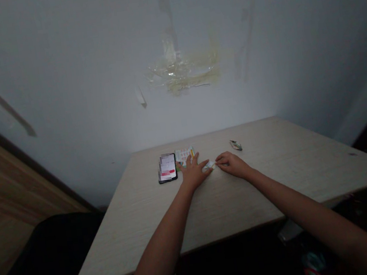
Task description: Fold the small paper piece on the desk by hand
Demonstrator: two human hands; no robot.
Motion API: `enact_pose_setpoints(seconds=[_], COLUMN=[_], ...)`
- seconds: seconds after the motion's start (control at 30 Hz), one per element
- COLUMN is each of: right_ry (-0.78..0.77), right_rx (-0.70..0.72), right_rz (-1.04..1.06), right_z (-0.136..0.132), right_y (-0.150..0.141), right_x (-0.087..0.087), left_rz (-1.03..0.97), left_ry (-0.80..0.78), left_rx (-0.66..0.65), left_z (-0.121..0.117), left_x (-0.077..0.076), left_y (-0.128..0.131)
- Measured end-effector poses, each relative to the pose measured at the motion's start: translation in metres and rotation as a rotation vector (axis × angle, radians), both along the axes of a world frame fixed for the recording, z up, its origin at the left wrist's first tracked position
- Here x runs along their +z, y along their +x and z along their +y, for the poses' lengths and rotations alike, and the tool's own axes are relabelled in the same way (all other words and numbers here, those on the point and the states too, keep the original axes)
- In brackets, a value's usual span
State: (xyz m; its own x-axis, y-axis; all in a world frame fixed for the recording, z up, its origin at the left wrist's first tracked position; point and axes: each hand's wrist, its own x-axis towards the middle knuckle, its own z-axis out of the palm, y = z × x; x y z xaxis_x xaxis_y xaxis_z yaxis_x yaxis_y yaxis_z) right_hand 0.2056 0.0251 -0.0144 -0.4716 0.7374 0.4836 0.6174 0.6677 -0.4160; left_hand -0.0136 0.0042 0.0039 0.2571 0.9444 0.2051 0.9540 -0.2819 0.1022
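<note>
My left hand (192, 172) lies spread on the table, its fingers over the lower part of a printed paper or packet (184, 152). Its thumb and index finger reach the left part of a small whitish piece (211, 164). At that piece's right end, my right hand (231, 165) is closed in a pinch. The piece is too small to name, and the fingers partly hide it. Just left of my left hand rests a phone (167, 169) with a lit screen, partly pixelated.
A small crumpled, dark-and-light item (235, 144) lies behind my right hand. The pale wooden table (141, 225) meets a wall (96, 99) with peeling clear tape (188, 71). A dark object (50, 256) stands left of the table.
</note>
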Motion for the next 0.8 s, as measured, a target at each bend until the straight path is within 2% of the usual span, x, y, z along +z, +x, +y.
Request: enact_pose_setpoints(seconds=[0.13, 0.4, 0.8], right_ry=[0.026, 0.074, 0.084], right_rx=[-0.043, -0.057, -0.072], right_rz=[-0.09, -0.212, -0.264], right_z=[0.001, 0.002, 0.003], right_y=[0.0, -0.006, -0.013], right_x=[-0.004, 0.001, 0.0], left_rz=[-0.002, -0.017, -0.013], left_ry=[-0.039, -0.056, -0.012], left_rx=[0.017, 0.003, -0.01], left_z=[0.0, 0.0, 0.001], left_x=[0.003, 0.004, 0.003], left_y=[0.001, 0.0, -0.003])
